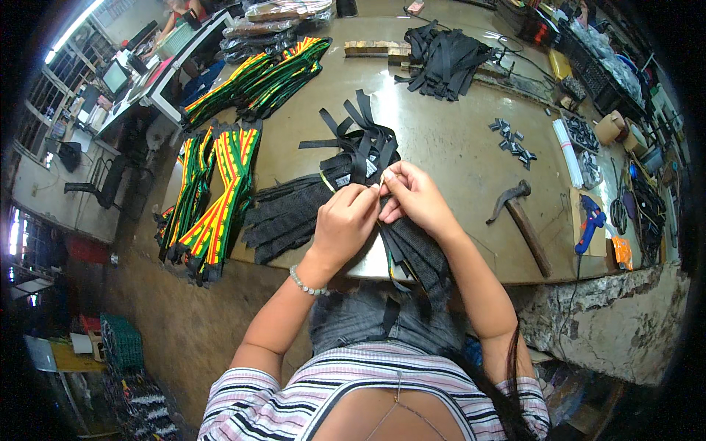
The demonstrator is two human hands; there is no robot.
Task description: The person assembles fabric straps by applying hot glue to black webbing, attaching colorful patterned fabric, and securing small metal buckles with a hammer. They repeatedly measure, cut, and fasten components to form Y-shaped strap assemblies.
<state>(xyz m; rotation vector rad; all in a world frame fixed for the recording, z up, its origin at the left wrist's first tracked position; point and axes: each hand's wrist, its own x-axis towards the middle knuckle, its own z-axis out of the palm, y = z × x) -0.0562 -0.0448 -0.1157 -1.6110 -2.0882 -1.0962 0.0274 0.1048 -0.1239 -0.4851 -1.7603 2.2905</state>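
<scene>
Hands together amid black bands

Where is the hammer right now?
In the head view, the hammer lies at right on the table, between the right hand and the blue glue gun.

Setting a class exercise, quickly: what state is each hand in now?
Left hand: closed in a pinch by the black straps; what it holds cannot be told.
Right hand: likewise pinched closed; what it holds cannot be told.
</scene>
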